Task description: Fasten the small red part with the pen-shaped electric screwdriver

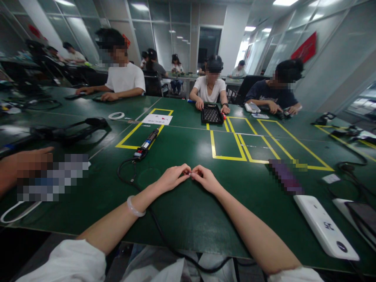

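Fingers of the left hand (173, 177) and right hand (205, 177) meet at centre frame, pinching a tiny part (190, 174) between them, low over the green counter (188, 219), apparently for steadiness; electric screwdriver (146, 144) lies upper left.

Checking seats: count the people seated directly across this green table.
3: one in a white shirt at left, one in white at centre, one in dark blue at right. Others sit at tables behind.

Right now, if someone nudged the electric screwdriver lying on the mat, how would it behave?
The electric screwdriver has a round barrel lying flat, so it would probably roll sideways. Its black cable curls loosely, so it looks floppy and would likely drag or tug. The body looks rigid and probably hefty for its size.
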The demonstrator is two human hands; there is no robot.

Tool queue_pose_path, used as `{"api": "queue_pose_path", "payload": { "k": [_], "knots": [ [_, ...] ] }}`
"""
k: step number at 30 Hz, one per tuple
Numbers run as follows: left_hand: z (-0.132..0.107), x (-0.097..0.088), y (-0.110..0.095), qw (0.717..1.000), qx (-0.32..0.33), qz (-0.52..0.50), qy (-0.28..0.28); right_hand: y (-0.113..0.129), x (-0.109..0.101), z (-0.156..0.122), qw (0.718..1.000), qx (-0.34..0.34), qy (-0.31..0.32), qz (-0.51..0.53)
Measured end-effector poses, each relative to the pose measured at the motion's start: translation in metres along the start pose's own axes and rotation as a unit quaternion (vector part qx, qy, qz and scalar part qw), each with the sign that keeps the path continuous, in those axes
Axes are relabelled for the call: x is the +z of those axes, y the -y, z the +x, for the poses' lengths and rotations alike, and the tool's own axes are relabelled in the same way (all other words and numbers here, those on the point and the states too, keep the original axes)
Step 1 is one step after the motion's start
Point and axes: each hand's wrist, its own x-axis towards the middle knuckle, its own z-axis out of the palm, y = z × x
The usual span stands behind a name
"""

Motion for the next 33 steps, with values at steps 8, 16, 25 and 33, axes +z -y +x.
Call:
{"api": "queue_pose_path", "payload": {
  "k": [8,16,25,33],
  "knots": [
    [0.0,-0.002,0.001,0.997,-0.015,-0.071,-0.01,-0.003,0.003,0.001,0.999,-0.033,-0.007,0.031],
    [0.0,-0.006,0.012,0.998,-0.015,-0.061,-0.012,-0.007,0.0,0.001,0.999,-0.044,-0.026,0.002],
    [-0.005,-0.037,0.054,0.969,-0.066,0.196,-0.135,0.002,-0.001,-0.001,0.999,-0.034,-0.021,-0.012],
    [-0.032,-0.08,0.11,0.86,-0.323,0.342,-0.198,0.0,-0.001,0.0,0.999,-0.027,-0.013,-0.029]
  ]
}}
